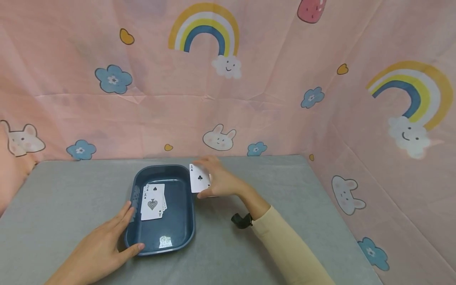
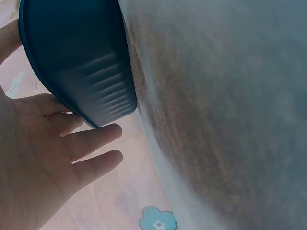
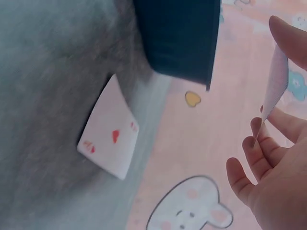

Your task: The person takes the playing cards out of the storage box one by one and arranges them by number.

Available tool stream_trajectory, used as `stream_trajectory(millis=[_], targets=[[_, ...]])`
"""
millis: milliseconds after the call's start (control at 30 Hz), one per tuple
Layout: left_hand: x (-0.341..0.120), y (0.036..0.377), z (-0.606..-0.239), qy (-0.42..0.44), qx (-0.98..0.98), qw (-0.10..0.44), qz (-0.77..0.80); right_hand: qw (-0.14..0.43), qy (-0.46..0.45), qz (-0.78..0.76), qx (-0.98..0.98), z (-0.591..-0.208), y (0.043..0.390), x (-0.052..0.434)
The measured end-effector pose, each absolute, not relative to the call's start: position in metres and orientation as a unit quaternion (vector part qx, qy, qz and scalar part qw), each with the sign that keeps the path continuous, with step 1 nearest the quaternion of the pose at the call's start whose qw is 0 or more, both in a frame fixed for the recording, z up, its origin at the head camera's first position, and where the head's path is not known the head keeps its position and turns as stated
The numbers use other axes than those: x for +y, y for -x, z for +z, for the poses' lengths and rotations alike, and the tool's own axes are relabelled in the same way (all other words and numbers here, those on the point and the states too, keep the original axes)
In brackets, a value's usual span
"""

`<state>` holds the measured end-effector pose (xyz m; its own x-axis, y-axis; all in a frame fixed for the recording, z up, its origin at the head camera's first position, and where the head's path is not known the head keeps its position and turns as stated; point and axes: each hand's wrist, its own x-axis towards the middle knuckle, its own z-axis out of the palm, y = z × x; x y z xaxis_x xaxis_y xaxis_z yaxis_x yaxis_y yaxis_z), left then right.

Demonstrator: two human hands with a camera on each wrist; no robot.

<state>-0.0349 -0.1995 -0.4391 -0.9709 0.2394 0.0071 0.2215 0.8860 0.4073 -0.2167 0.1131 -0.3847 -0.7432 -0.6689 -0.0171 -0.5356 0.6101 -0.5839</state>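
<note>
- R hand (image 1: 219, 180): grip pinches ace of clubs (image 1: 199, 179) upright, just beside blue tray (image 1: 187, 221), right rim.
- L hand (image 1: 103, 247): fingers straight, touching tray's near-left corner, holding nothing.
- Card stack (image 1: 153, 201) inside tray; red-pip card (image 3: 110, 140) on grey surface (image 1: 285, 206).

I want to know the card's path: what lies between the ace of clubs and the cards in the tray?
In the head view, only the blue tray's right wall and bare floor separate the ace of clubs from the cards.

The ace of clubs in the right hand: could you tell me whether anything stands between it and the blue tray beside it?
Nothing visible does. The ace of clubs in the right hand hangs at the blue tray's right rim, with open space between.
</note>
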Motion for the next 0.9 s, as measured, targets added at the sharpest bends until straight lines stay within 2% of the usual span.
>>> stream_trajectory(millis=[333, 900], targets=[[-0.199, 0.035, -0.439, -0.116, 0.971, 0.025, 0.207, 0.12, 0.326, -0.265, 0.899, -0.401, 0.22, 0.138], [-0.198, 0.035, -0.439, -0.113, 0.972, 0.025, 0.203, 0.135, 0.298, -0.229, 0.917, -0.426, 0.246, 0.184]])
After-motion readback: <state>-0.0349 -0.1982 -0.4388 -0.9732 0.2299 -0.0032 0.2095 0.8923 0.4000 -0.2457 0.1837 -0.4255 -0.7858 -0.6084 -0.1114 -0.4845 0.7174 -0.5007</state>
